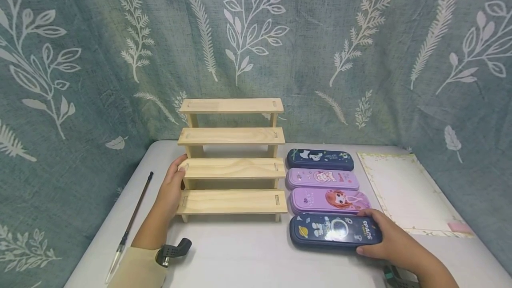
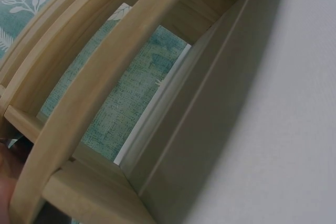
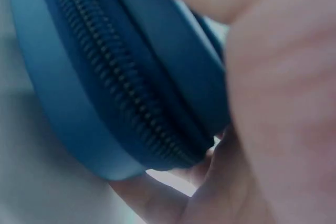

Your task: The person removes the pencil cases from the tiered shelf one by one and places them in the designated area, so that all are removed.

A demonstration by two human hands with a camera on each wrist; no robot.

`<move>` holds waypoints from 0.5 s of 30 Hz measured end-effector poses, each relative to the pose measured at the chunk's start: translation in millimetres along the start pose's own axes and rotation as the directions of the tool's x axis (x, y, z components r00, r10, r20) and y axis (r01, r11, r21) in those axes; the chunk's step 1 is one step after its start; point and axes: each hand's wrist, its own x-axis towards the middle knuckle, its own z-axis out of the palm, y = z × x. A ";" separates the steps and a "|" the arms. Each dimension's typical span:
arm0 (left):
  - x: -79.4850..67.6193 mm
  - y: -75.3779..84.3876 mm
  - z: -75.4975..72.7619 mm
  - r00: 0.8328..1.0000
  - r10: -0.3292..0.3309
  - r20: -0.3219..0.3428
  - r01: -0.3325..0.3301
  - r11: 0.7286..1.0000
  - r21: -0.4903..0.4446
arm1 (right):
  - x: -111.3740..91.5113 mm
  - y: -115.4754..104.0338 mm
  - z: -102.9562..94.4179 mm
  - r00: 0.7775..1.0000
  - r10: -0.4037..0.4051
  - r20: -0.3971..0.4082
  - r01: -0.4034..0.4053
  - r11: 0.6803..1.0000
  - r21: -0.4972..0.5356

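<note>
A light wooden four-step display rack stands at the middle of the table. My left hand grips its left side by the second step from the bottom, thumb on the board's end; the other fingers are partly hidden. In the left wrist view, the rack's boards cross at a slant. My right hand holds the right end of a navy pencil case with a space print, thumb at the near side and fingers at the far side. The right wrist view shows this case's zipper close up.
Behind the navy case lie a purple pencil case with a girl print, a pink-purple one and a dark blue one. A floral-bordered sheet lies at right, a thin brush at left. A leaf-patterned curtain hangs behind.
</note>
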 end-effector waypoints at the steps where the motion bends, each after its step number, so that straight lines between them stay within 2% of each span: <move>1: 0.0 0.2 0.0 1.000 -0.001 0.000 0.001 1.000 0.001 | 0.0 0.3 -0.2 1.000 0.005 0.003 -0.005 1.000 0.007; 15: -0.9 0.3 0.7 1.000 -0.020 -0.011 0.020 1.000 0.009 | 1.3 3.7 2.9 1.000 -0.012 -0.014 0.012 1.000 0.009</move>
